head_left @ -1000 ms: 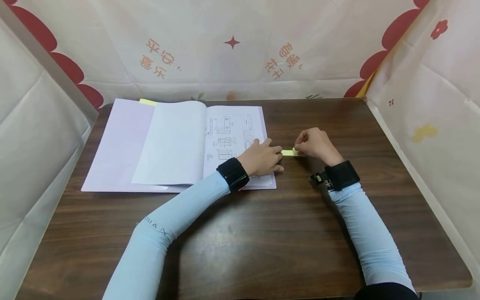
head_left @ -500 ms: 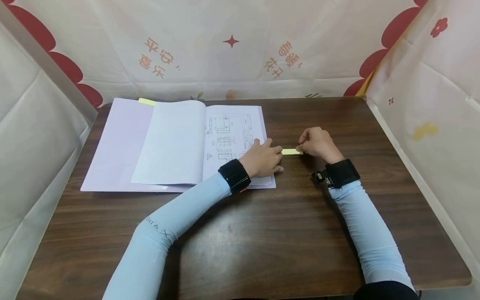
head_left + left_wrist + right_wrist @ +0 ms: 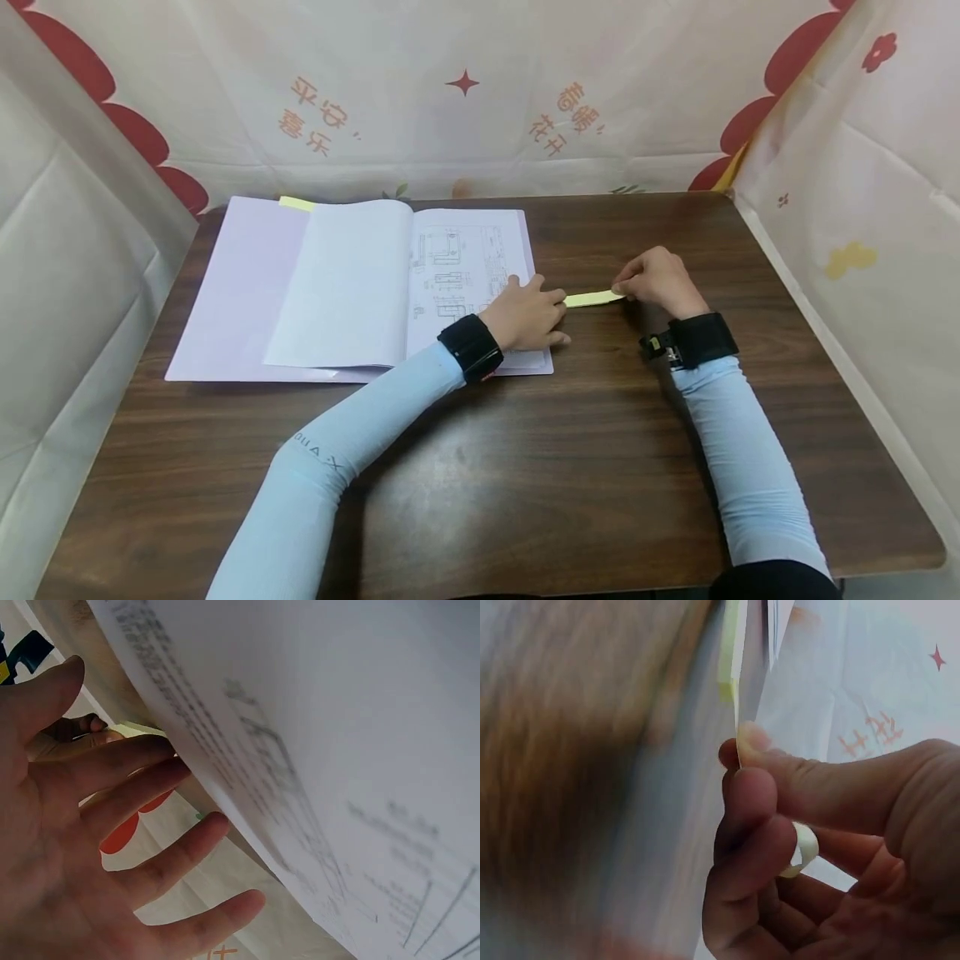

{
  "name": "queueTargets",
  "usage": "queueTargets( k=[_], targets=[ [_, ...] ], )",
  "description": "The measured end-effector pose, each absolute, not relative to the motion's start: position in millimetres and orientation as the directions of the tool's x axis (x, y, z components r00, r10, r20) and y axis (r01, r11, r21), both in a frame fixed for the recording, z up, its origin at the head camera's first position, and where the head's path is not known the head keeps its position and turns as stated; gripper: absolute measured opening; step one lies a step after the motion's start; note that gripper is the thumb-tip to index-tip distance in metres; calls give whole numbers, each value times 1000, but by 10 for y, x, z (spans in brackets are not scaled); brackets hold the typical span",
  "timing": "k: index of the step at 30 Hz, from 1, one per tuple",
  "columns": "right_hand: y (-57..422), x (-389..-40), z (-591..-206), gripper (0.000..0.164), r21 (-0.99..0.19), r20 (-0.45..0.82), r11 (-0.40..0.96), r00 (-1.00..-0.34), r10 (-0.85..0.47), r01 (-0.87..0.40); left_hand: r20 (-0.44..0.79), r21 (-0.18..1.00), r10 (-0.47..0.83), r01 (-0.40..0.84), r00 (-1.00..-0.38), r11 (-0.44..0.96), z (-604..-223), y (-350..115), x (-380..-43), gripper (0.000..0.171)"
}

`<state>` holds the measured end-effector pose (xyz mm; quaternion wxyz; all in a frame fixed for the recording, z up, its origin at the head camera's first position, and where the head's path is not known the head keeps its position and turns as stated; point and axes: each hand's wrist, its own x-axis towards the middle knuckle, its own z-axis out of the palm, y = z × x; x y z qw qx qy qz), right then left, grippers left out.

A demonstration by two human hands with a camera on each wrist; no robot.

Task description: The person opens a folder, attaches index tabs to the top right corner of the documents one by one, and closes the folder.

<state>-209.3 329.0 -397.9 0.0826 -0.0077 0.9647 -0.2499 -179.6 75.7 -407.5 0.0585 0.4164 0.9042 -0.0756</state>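
Note:
A pad of narrow yellow sticky notes (image 3: 587, 299) lies just right of an open booklet (image 3: 337, 283) in the head view. My left hand (image 3: 525, 315) spreads over the booklet's right edge, fingertips at the pad's left end. In the left wrist view the fingers (image 3: 169, 874) are extended along the page edge. Thumb and forefinger of my right hand (image 3: 662, 279) pinch the free end of a thin yellow sticky note (image 3: 738, 724), which runs up to the thicker pad. A curled yellow strip (image 3: 805, 851) shows among that hand's lower fingers.
The booklet, in a pale purple cover, shows a blank left page and a right page of line drawings. A yellow tab (image 3: 297, 203) sticks out at its top. Printed curtains (image 3: 465, 133) close off the back and sides of the brown wooden table (image 3: 570, 483).
My right hand has moved right and slightly away from me, pulling the sticky note's end along, so more yellow shows between the hands. My left hand has stayed nearly still.

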Motion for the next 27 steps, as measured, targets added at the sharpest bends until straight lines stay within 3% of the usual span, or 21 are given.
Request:
queueTargets(
  k=[5,10,27],
  targets=[
    [3557,-2055,-3934,23,-465,-74,885,-997,-6,29,-170,-74,750,768,-639,637,-4070,808,-1789,62],
    [3672,-2032,-3910,26,-473,-79,880,-997,5,42,-188,-20,733,749,-654,663,-4081,808,-1802,59],
    [3513,-2071,-3978,15,-442,-16,896,-998,-68,-54,-134,23,755,760,-642,650,-4121,649,-1687,62]
  ],
)
